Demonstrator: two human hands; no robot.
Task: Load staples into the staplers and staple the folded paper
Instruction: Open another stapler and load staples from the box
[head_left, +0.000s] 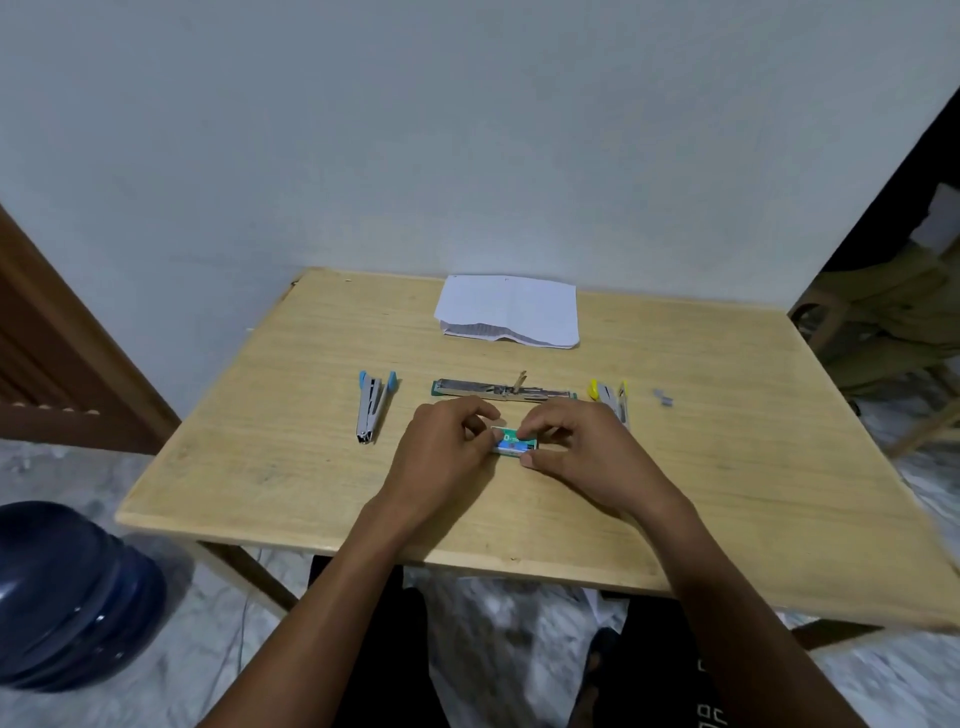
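Wooden table (291, 467) against a pale wall. Left hand (441, 457) and right hand (576, 452) both pinch the staple box (514, 441), just in front of the opened green stapler (504, 389); folded paper (509, 312) lies behind it. Risk: box opening abruptly, staples scattering.

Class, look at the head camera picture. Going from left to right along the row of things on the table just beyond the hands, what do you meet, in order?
Blue stapler → long green stapler, opened flat → yellow stapler → small loose clump of staples.
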